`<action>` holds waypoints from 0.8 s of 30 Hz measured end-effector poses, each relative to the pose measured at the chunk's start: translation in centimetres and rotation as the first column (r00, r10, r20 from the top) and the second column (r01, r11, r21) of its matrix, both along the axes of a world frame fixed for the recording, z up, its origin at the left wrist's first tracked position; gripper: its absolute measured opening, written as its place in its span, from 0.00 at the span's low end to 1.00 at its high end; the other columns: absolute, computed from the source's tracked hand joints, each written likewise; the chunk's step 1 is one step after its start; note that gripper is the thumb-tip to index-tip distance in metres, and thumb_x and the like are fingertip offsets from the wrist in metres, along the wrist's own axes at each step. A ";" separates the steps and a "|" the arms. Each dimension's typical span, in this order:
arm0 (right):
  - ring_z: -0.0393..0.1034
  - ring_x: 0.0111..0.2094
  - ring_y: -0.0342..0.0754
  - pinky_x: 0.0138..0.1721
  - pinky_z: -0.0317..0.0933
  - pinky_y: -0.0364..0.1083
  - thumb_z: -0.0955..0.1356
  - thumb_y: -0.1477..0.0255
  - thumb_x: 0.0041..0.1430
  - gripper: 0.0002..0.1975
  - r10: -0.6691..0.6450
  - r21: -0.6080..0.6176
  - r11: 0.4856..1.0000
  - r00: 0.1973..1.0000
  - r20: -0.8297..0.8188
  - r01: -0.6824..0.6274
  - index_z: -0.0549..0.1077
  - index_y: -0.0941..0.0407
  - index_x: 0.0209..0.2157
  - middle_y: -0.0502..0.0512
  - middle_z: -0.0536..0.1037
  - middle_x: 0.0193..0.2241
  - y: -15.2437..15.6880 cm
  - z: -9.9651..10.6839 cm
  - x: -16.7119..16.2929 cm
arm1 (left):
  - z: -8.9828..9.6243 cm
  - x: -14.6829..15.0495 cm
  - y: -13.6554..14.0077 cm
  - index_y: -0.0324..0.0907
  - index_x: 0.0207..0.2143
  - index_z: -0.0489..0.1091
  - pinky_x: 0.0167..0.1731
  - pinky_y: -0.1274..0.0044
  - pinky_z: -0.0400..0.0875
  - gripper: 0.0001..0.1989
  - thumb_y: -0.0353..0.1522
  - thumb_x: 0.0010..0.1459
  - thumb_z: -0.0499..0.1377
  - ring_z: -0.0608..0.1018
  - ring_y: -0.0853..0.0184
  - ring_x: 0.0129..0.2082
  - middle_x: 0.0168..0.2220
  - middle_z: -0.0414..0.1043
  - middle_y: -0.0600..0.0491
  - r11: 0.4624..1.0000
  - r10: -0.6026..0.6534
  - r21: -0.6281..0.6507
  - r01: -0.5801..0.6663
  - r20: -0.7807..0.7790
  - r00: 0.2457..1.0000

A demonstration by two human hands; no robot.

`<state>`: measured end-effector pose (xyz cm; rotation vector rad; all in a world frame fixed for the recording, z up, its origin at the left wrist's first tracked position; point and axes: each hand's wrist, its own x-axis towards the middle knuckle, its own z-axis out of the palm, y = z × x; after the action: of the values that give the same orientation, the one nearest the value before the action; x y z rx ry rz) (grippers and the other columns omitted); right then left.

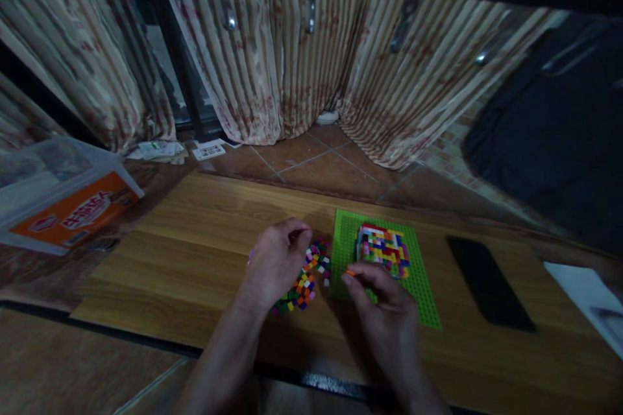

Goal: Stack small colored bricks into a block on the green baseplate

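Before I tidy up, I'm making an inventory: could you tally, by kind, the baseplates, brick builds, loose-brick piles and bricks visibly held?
Green studded baseplate: 1
Multicoloured brick build: 1
Loose-brick pile, too jumbled to count singly: 1
Orange brick in the right hand: 1 (left hand: cannot tell)
Total: 4

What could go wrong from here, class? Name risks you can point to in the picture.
The orange brick is tiny and pinched at the fingertips of the right hand, so it might slip. That hand is also close to the colorful build on the green baseplate and could bump it. The left hand, near the loose bricks, might scatter some.
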<state>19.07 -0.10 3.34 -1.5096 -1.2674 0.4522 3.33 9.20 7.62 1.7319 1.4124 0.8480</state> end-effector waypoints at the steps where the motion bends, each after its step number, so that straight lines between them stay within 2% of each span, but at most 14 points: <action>1: 0.74 0.34 0.45 0.37 0.67 0.44 0.70 0.67 0.56 0.05 -0.022 0.006 1.000 1.000 -0.021 0.022 0.77 0.53 0.34 0.50 0.79 0.32 0.0 0.0 0.5 | 0.1 0.0 0.0 0.43 0.33 0.75 0.32 0.78 0.69 0.10 0.35 0.58 0.54 0.77 0.68 0.29 0.29 0.78 0.55 1.000 -0.002 0.001 0.002 -0.002 1.000; 5: 0.74 0.34 0.48 0.36 0.68 0.46 0.72 0.64 0.52 0.09 -0.169 0.002 0.985 0.983 -0.071 0.170 0.77 0.54 0.33 0.53 0.80 0.34 0.0 0.0 3.2 | 0.5 0.2 -0.2 0.42 0.33 0.76 0.32 0.78 0.68 0.11 0.35 0.58 0.54 0.77 0.68 0.30 0.30 0.78 0.55 1.000 -0.016 0.004 0.017 -0.012 1.000; 9: 0.74 0.32 0.49 0.33 0.68 0.47 0.72 0.62 0.51 0.13 -0.312 -0.024 0.950 0.950 -0.005 0.311 0.78 0.56 0.34 0.56 0.80 0.35 -0.3 0.3 6.1 | 0.5 0.4 -0.3 0.42 0.33 0.75 0.31 0.77 0.68 0.11 0.36 0.58 0.54 0.77 0.68 0.28 0.29 0.78 0.55 0.999 -0.042 0.016 0.042 -0.032 0.999; 13: 0.74 0.32 0.49 0.32 0.67 0.46 0.71 0.62 0.52 0.12 -0.293 -0.048 0.952 0.947 0.134 0.302 0.79 0.56 0.34 0.56 0.80 0.34 -0.5 0.6 7.3 | 0.1 0.4 -0.3 0.42 0.34 0.75 0.33 0.76 0.69 0.12 0.37 0.58 0.54 0.78 0.67 0.30 0.31 0.79 0.54 0.999 -0.043 0.021 0.044 -0.028 0.999; 19: 0.72 0.27 0.46 0.29 0.65 0.45 0.68 0.62 0.55 0.13 -0.250 -0.050 0.960 0.927 0.278 0.274 0.79 0.56 0.33 0.55 0.80 0.32 -0.2 0.4 6.8 | 0.3 0.3 -0.3 0.43 0.35 0.75 0.34 0.75 0.69 0.12 0.37 0.58 0.54 0.77 0.66 0.31 0.31 0.78 0.54 0.999 -0.032 -0.037 0.031 -0.029 0.999; 24: 0.72 0.27 0.47 0.30 0.64 0.45 0.66 0.60 0.57 0.15 -0.250 -0.032 0.959 0.893 0.373 0.281 0.79 0.56 0.34 0.56 0.80 0.32 0.1 0.5 6.7 | 0.4 0.4 -0.1 0.43 0.34 0.75 0.34 0.76 0.69 0.12 0.37 0.58 0.54 0.78 0.66 0.32 0.31 0.79 0.54 0.999 -0.023 -0.024 0.022 -0.045 0.999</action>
<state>25.74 0.03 3.80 -1.8712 -1.3070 0.0416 3.68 9.11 7.98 1.7565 1.4242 0.7814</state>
